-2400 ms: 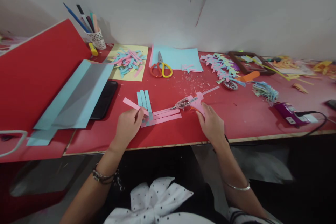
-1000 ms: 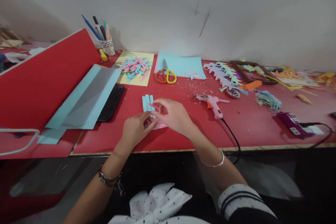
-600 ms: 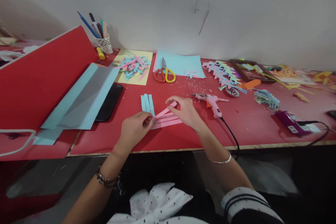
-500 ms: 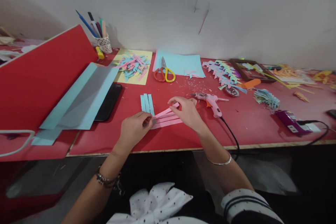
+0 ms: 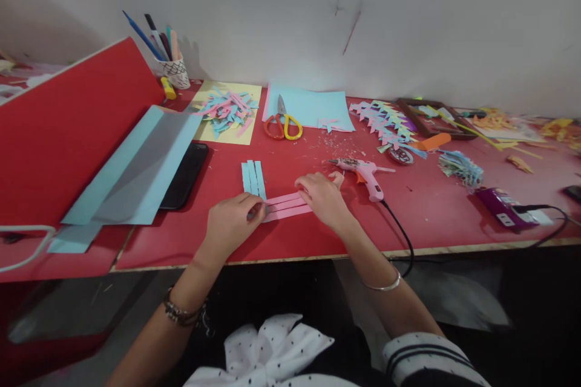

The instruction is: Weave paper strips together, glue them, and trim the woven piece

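Observation:
Several pink paper strips (image 5: 288, 205) lie flat on the table, running sideways between my hands. My left hand (image 5: 235, 221) is closed in a pinch at their left end, where they meet light blue paper strips (image 5: 253, 178) that point away from me. My right hand (image 5: 324, 196) rests over the right end of the pink strips, fingers apart and pressing down, and hides that end. Just to its right lies a pink glue gun (image 5: 370, 178), its nozzle close to my fingers.
Scissors (image 5: 282, 124) lie on blue paper (image 5: 313, 106) at the back, beside cut paper scraps (image 5: 229, 110). At left are a phone (image 5: 185, 178), folded blue sheets (image 5: 131, 175) and a leaning red board (image 5: 77, 121). The glue gun's cord (image 5: 403, 233) hangs over the front edge.
The pink strip that my right hand held raised now lies flat with the others. My right fingers have lowered and spread onto the strips. My left hand stays in place.

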A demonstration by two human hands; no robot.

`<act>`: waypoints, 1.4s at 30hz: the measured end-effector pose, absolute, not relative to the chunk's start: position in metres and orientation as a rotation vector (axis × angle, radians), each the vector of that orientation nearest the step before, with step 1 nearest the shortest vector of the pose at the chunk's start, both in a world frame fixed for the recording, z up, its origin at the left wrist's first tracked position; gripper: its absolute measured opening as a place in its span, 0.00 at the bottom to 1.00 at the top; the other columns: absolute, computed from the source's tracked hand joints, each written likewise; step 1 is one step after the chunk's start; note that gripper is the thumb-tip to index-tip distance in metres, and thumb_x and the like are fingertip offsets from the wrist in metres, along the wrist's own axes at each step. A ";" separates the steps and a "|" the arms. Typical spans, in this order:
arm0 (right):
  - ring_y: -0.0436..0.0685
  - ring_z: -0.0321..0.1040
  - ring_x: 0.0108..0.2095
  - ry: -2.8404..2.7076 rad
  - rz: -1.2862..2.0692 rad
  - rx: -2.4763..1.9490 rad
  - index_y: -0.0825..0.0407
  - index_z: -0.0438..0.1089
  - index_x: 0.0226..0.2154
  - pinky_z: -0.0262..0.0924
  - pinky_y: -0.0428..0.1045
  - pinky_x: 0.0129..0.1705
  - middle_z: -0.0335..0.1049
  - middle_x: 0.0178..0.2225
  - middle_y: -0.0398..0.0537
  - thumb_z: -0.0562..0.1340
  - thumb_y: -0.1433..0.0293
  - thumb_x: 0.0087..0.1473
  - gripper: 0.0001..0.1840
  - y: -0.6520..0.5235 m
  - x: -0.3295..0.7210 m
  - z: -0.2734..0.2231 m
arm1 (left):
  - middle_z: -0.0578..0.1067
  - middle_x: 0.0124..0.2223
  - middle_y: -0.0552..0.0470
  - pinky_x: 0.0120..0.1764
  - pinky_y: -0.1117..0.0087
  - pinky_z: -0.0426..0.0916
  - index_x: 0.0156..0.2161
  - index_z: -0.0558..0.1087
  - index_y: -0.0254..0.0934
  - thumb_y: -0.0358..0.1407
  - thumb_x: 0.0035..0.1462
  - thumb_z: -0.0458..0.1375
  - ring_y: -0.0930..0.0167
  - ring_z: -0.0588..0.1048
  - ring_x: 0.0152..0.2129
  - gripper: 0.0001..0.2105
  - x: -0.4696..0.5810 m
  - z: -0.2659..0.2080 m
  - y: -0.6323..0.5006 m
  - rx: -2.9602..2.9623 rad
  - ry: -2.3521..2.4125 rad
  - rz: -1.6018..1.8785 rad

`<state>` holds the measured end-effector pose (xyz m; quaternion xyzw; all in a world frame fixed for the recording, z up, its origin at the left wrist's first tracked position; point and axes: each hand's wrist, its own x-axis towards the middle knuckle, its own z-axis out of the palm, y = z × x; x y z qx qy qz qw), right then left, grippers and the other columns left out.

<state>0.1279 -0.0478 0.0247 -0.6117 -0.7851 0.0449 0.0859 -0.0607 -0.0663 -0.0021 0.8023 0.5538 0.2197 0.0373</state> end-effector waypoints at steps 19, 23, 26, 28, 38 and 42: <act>0.58 0.58 0.41 -2.307 -0.165 -1.916 0.48 0.68 0.39 0.38 0.58 0.44 0.67 0.41 0.52 0.50 0.73 0.55 0.14 -0.063 0.125 0.028 | 0.77 0.28 0.54 0.22 0.75 0.55 0.29 0.73 0.38 0.36 0.52 0.50 0.72 0.73 0.24 0.10 -0.060 -0.003 -0.066 2.503 1.692 0.680; 0.60 0.52 0.50 -2.475 -0.113 -1.652 0.38 0.64 0.46 0.32 0.62 0.51 0.57 0.53 0.48 0.49 0.59 0.56 0.17 -0.080 0.112 0.021 | 0.77 0.28 0.52 0.21 0.74 0.54 0.28 0.74 0.38 0.36 0.53 0.49 0.72 0.73 0.23 0.11 -0.060 -0.003 -0.066 2.523 1.699 0.683; 0.61 0.49 0.53 -2.488 -0.059 -1.645 0.37 0.63 0.48 0.29 0.64 0.53 0.53 0.56 0.49 0.46 0.55 0.56 0.20 -0.087 0.109 0.013 | 0.77 0.29 0.53 0.21 0.74 0.54 0.29 0.74 0.38 0.35 0.53 0.48 0.73 0.72 0.24 0.11 -0.060 -0.003 -0.066 2.504 1.689 0.662; 0.62 0.49 0.53 -2.457 -0.037 -1.695 0.38 0.63 0.48 0.29 0.64 0.53 0.53 0.56 0.49 0.47 0.55 0.56 0.21 -0.089 0.112 0.009 | 0.77 0.29 0.53 0.22 0.75 0.54 0.30 0.74 0.38 0.35 0.53 0.48 0.73 0.72 0.24 0.12 -0.060 -0.003 -0.066 2.491 1.690 0.657; 0.62 0.51 0.52 -2.234 -0.104 -1.869 0.44 0.68 0.43 0.27 0.67 0.54 0.58 0.53 0.52 0.48 0.56 0.55 0.20 -0.093 0.122 0.010 | 0.77 0.29 0.52 0.23 0.75 0.56 0.30 0.71 0.37 0.34 0.54 0.45 0.72 0.73 0.24 0.12 -0.063 -0.004 -0.064 2.383 1.691 0.691; 0.62 0.49 0.54 -2.377 -0.031 -1.668 0.41 0.65 0.47 0.27 0.66 0.54 0.53 0.56 0.50 0.46 0.53 0.55 0.23 -0.093 0.097 0.006 | 0.77 0.28 0.52 0.24 0.75 0.58 0.33 0.71 0.37 0.33 0.55 0.44 0.71 0.74 0.24 0.13 -0.064 -0.002 -0.064 2.324 1.714 0.665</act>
